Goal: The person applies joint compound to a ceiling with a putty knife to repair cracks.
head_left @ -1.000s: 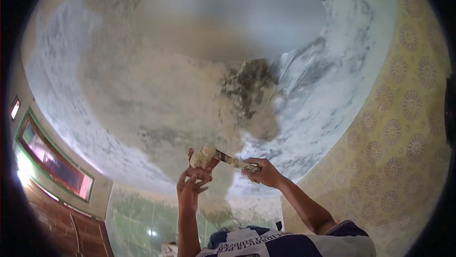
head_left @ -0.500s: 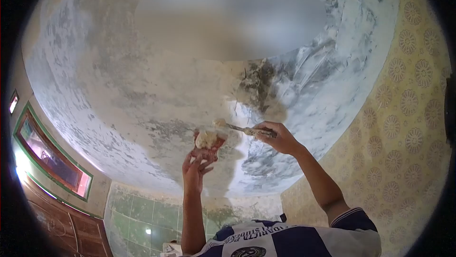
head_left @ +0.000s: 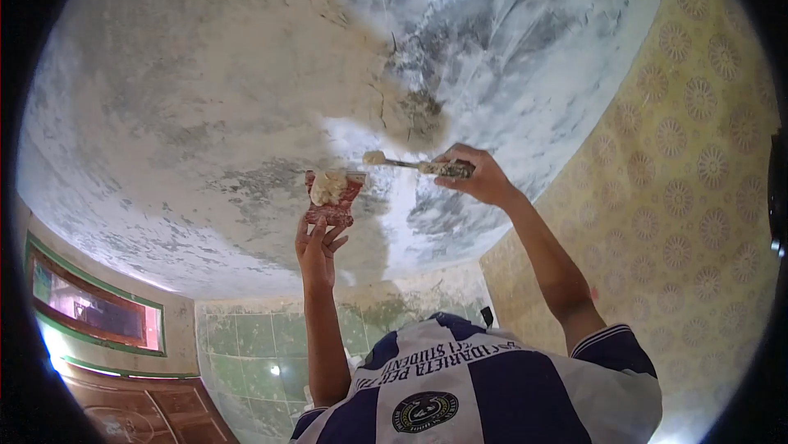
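My left hand (head_left: 316,251) grips a worn red putty spreader (head_left: 343,210) from below, its flat face tilted toward me. A lump of off-white putty (head_left: 330,186) sits on that spreader. My right hand (head_left: 480,175) is wrapped around the putty-smeared handle of a putty knife (head_left: 423,167). The knife lies nearly level and points left, with a small dab of putty (head_left: 373,157) on its tip. That tip is a little above and to the right of the spreader, apart from it. Whether either tool touches the patchy plastered surface (head_left: 271,116) behind cannot be made out.
Dark stains and cracks (head_left: 423,112) mark the plastered surface above my hands. Yellow flower-patterned wall (head_left: 677,222) runs along the right. Green tiles (head_left: 258,337), a green-framed window (head_left: 94,300) and a brown wooden door (head_left: 152,407) are at lower left.
Both hands and their tools appear higher in the view, the left also slightly further left. The view itself has shifted, showing more shirt. The knife tip is further from the lump on the spreader.
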The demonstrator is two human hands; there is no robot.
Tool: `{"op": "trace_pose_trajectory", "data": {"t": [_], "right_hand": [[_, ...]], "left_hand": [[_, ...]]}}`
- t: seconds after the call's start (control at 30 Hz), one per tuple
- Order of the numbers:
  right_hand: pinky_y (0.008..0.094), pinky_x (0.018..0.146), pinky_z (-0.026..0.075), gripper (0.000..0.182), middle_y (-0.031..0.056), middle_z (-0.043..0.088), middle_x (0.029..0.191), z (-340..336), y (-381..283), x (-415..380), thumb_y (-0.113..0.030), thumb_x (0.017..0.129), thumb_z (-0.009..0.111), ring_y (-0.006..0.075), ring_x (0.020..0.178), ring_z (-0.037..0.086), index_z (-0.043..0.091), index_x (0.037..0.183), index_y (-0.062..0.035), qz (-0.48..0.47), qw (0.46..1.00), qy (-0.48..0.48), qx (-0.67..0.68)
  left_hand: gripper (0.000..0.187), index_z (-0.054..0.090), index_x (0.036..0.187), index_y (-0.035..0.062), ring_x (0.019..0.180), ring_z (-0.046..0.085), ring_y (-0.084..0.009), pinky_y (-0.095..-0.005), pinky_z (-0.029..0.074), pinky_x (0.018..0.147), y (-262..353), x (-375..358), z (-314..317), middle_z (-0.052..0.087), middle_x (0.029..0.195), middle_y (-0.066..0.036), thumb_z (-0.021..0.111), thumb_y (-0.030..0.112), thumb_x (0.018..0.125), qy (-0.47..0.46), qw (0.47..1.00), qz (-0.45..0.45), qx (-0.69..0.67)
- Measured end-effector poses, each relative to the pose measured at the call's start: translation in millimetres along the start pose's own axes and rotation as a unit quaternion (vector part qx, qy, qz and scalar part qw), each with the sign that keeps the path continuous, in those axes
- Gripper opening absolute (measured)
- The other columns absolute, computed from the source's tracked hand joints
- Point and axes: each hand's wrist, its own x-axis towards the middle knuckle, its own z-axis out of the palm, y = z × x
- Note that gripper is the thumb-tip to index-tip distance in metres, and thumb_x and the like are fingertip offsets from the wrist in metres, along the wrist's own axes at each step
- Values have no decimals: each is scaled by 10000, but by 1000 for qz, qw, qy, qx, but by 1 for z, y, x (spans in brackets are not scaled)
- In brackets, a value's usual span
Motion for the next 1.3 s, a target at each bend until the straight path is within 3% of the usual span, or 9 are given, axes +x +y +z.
{"op": "trace_pose_trajectory", "data": {"t": [0.33, 0.47, 0.57, 0.63, 0.77, 0.93, 1.0, 1.07, 1.3], "right_hand": [[259, 811, 509, 367, 35, 668, 996, -17, 28, -1, -240, 803, 820, 104, 914, 618, 691, 1093, -55, 91, 995, 20, 41], [256, 805, 505, 357, 49, 676, 986, -17, 47, 8, -209, 802, 816, 100, 896, 616, 682, 1086, -38, 66, 996, 40, 35], [212, 687, 501, 336, 22, 647, 869, -21, 52, 19, -192, 822, 806, 61, 775, 589, 681, 1080, -17, -30, 997, 64, -25], [241, 682, 514, 383, 79, 691, 956, -28, 35, 30, -260, 828, 800, 81, 764, 606, 686, 1088, -3, 43, 993, 31, -110], [326, 655, 540, 536, 216, 672, 1165, -52, 18, 71, -386, 820, 785, 156, 730, 647, 671, 1193, -18, 13, 984, 18, -175], [330, 571, 454, 545, 129, 672, 798, -79, -24, 105, -431, 792, 801, 144, 544, 466, 695, 1168, -51, 34, 943, 14, -331], [325, 576, 457, 487, 138, 686, 812, -93, -26, 109, -373, 794, 814, 145, 562, 489, 704, 1127, -36, -14, 931, 30, -364], [364, 826, 532, 439, 185, 708, 936, -107, -40, 101, -353, 779, 820, 273, 881, 685, 712, 1072, -44, -45, 940, 32, -338], [361, 966, 504, 471, 159, 692, 1132, -102, -41, 57, -341, 790, 816, 232, 1074, 644, 700, 1113, -19, 34, 966, -5, -255]], "left_hand": [[491, 382, 1400, 10, 945, 714, -291, -330, 632, 664, -16, -13, -46, 650, 1149, -150, 586, 111, 965, 39, 999, -35, 14], [533, 343, 1428, 7, 949, 713, -288, -331, 628, 662, -24, -12, -57, 640, 1170, -157, 587, 111, 965, 38, 998, -42, 0], [568, 307, 1452, 9, 949, 712, -285, -333, 625, 661, -21, -11, -55, 633, 1183, -161, 583, 118, 969, 33, 998, -48, 5], [562, 305, 1452, 12, 947, 712, -282, -333, 625, 662, -22, -10, -57, 633, 1181, -160, 576, 125, 973, 19, 999, -45, 16], [472, 401, 1379, 49, 963, 710, -278, -320, 619, 661, -26, -10, -58, 637, 1162, -148, 596, 166, 966, 31, 998, -49, 22], [446, 415, 1358, 42, 942, 714, -269, -318, 623, 657, -27, -12, -56, 648, 1140, -149, 593, 167, 968, 30, 998, -45, 25], [444, 416, 1356, 38, 941, 714, -269, -319, 626, 660, -31, -14, -61, 651, 1134, -149, 593, 160, 967, 26, 999, -44, 14], [443, 417, 1355, 34, 940, 714, -270, -319, 629, 663, -31, -17, -64, 654, 1127, -148, 593, 153, 967, 21, 999, -40, 3], [470, 407, 1372, 40, 929, 715, -267, -322, 627, 658, -37, -20, -58, 654, 1107, -127, 605, 138, 957, 30, 997, -69, 4]]}}
